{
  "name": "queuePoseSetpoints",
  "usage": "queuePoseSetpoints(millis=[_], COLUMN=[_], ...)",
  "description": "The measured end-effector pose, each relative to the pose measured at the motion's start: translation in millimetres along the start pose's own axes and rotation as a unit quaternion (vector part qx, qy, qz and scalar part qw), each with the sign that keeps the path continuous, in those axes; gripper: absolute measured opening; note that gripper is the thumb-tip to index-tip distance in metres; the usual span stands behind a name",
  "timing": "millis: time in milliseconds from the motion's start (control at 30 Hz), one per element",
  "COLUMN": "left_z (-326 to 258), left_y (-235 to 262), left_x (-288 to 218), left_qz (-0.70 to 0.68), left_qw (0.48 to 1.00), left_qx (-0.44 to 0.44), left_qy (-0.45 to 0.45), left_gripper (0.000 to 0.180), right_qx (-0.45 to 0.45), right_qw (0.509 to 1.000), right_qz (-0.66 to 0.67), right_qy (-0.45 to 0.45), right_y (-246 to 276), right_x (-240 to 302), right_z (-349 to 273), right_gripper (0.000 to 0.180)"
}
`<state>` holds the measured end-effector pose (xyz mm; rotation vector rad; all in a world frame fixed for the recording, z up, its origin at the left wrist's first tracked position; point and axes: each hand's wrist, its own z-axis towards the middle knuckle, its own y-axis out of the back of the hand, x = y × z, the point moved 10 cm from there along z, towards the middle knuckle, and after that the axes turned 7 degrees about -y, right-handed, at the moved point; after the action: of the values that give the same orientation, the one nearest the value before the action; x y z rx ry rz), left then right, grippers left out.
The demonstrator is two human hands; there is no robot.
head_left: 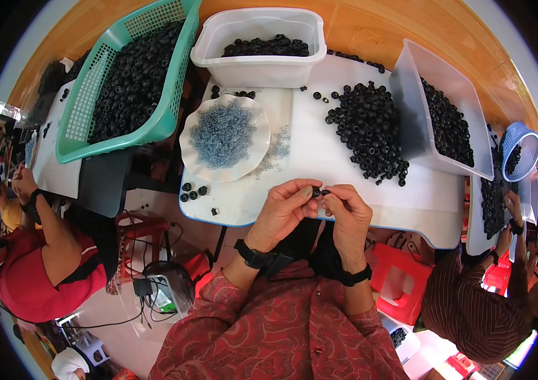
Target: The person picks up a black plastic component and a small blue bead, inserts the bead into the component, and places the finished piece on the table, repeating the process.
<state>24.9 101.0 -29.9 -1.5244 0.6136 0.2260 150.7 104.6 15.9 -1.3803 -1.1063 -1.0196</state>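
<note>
Just past the table's front edge, my two hands meet fingertip to fingertip. Thumb and fingers of my left hand [281,209] pinch a small round black part [316,191]. My right hand [349,218] is closed in a pinch on a smaller dark piece [325,192] touching that part; its exact kind is too small to tell. Beyond my left hand stands a white scalloped plate [191,151] heaped with small clear bluish pieces [223,134]. A loose pile of black ring-like parts [367,126] lies beyond my right hand.
Black parts fill a green basket [66,136], a white tub [256,69] and a clear bin [411,120]. Several lie loose [192,192] near the white table's [319,136] front left. People work on both sides, near a red stool [400,278] and a blue basket [522,136].
</note>
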Motion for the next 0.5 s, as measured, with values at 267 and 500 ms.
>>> queuePoseSetpoints(millis=[267,500], left_z=[0.5,1.0], left_y=[1.4,0.7], left_x=[-0.6,-0.5], left_qz=[0.007,0.010], left_qw=[1.000,0.999], left_qx=[-0.021,-0.030], left_qy=[-0.003,-0.007], left_gripper=[0.026,0.026], right_qx=[0.006,0.002], right_qw=[1.000,1.000], right_qz=[0.019,0.011], right_qy=[0.001,0.009], right_y=[-1.0,0.0], right_x=[-3.2,-3.8], right_z=[0.2,0.7], right_gripper=[0.012,0.012])
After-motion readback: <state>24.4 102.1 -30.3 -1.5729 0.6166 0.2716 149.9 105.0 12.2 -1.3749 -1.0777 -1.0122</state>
